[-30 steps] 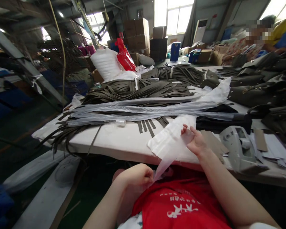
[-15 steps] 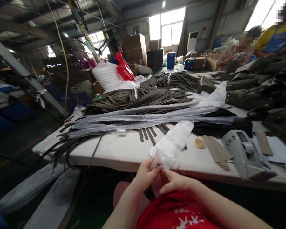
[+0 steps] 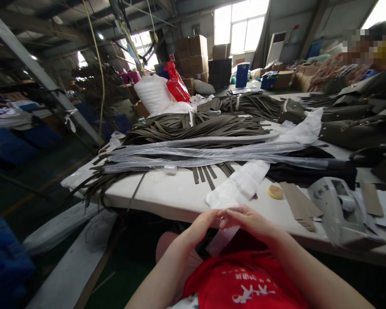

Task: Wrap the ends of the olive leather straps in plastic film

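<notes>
A crumpled white plastic sheet (image 3: 236,187) lies over the front edge of the table, and its translucent end (image 3: 223,241) hangs below my hands. My left hand (image 3: 208,222) is closed on the sheet at the table edge, fingertips pinched. Meeting it from the other side, my right hand (image 3: 246,219) is closed too, its fingers bent over the sheet and touching the left fingertips. The knuckles hide exactly where each hand grips. Just behind the sheet, several dark strap ends (image 3: 206,176) stick out.
Long grey plastic-wrapped bundles (image 3: 193,155) and dark straps (image 3: 199,128) cover the table's middle. Rightward are a yellow tape roll (image 3: 275,192), cardboard strips (image 3: 297,201), a grey tape dispenser (image 3: 336,210) and dark bags (image 3: 350,128). A person (image 3: 357,56) is at the far right.
The right hand has come up beside the left, and its fingers now fold over the sheet. The view has turned slightly left.
</notes>
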A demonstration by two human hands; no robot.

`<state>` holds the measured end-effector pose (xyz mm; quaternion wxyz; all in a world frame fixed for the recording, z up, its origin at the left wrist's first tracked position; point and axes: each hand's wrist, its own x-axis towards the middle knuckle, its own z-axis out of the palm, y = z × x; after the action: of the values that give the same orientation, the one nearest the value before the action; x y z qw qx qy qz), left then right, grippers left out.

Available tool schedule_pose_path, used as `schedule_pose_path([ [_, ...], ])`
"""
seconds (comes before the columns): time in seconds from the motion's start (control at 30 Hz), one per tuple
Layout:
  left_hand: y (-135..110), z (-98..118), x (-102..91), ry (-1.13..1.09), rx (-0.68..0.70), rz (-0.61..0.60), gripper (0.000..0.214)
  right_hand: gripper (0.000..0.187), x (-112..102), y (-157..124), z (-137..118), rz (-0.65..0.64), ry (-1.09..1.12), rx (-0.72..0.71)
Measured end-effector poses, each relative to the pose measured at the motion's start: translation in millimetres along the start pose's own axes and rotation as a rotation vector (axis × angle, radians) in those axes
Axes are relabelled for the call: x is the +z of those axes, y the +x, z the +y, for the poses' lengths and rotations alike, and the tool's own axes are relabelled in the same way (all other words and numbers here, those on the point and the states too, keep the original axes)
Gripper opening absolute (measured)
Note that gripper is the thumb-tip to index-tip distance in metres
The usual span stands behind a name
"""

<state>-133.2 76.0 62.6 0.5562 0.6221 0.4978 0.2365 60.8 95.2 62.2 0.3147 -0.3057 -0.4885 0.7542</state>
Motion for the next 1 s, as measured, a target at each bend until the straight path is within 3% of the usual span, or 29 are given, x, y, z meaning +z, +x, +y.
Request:
schedule_pose_path([
  [0.1, 7, 12, 7.3, -0.260, 0.035, 0.172, 0.064, 0.046, 19, -3, 23, -0.122, -0.186, 0.052],
  [0.2, 7, 21, 10.2, -0.292, 0.110, 0.352, 0.045, 0.039, 13, -4, 30, -0.029, -0.271, -0.028],
  [0.27, 5, 23, 8.6, -0.239, 0.159, 0.384, 0.040, 0.038, 0, -5, 24, 0.092, -0.309, -0.143],
  [0.37, 2, 22, 5.7, -0.088, 0.173, 0.258, 0.036, 0.041, -17, -9, 9, 0.230, -0.383, -0.246],
  [0.5, 2, 14, 8.0, 0.024, 0.130, 0.081, 0.040, 0.020, -15, -13, -3, 0.239, -0.599, -0.312],
  [0.6, 3, 7, 12.2, -0.006, 0.086, 0.059, 0.043, 0.015, -8, -14, -2, 0.260, -0.687, -0.334],
  [0.83, 2, -1, 24.0, -0.265, 0.024, -0.010, 0.045, 0.023, -13, -13, 8, 0.363, -0.630, -0.281],
  [1.0, 2, -5, 25.4, -0.266, -0.015, -0.048, 0.046, 0.015, -13, -14, 3, 0.221, -0.747, -0.333],
])
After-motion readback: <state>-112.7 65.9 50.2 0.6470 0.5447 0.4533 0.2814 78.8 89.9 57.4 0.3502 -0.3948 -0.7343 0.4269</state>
